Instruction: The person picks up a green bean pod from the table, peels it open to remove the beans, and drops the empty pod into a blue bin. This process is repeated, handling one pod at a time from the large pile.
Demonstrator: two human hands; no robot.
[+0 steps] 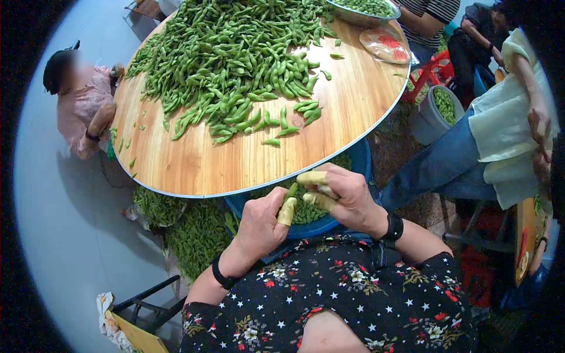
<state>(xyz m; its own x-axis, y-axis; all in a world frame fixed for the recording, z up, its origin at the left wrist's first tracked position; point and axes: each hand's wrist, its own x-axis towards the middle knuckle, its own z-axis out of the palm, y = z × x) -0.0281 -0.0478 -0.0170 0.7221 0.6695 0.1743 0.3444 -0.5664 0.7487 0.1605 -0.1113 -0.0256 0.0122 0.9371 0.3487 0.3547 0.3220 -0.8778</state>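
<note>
Over a blue basin (pixel 366 160) of shelled green beans (pixel 307 212), my two hands are close together at the table's near edge. My left hand (pixel 262 220) is closed, pinching a green pod (pixel 292 190) between thumb and finger. Yellow covers wrap some fingertips of both hands. My right hand (pixel 344 197) is bent beside the pod, its thumb and fingers curled; whether something small sits between them cannot be made out. A big heap of green pods (pixel 218 59) lies on the round wooden table (pixel 194 167).
A metal bowl of beans (pixel 368 7) and a red-patterned bag (pixel 385 46) lie at the table's far right. A white bucket (pixel 428 117) stands beyond. Empty pods (pixel 200 235) are piled below left. A person (pixel 82 106) sits left; others are at right.
</note>
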